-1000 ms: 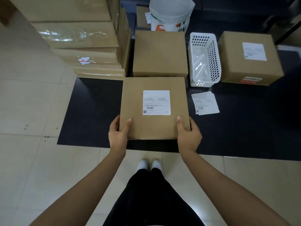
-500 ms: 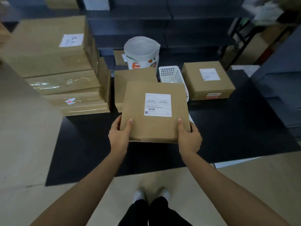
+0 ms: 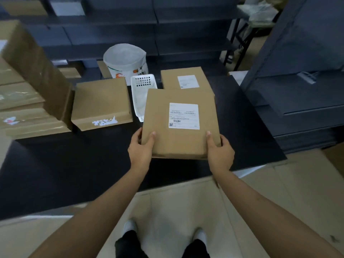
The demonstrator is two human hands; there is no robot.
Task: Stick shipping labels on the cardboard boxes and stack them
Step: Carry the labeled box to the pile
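left hand (image 3: 140, 149) and right hand (image 3: 220, 150) grip labelled box (image 3: 179, 125) above black mat (image 3: 74, 164) | second labelled box (image 3: 184, 78) behind | unlabelled box (image 3: 101, 103) left to do

A white perforated basket (image 3: 141, 94) sat on the black mat (image 3: 74, 164). Behind it stood a white bag (image 3: 126, 62). Dark shelving (image 3: 307, 90) rose at right.

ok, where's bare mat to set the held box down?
Free: the black mat in front of the unlabelled box, left of the held box; also the strip right of it. Crowded: the back row around the white basket and labelled box.
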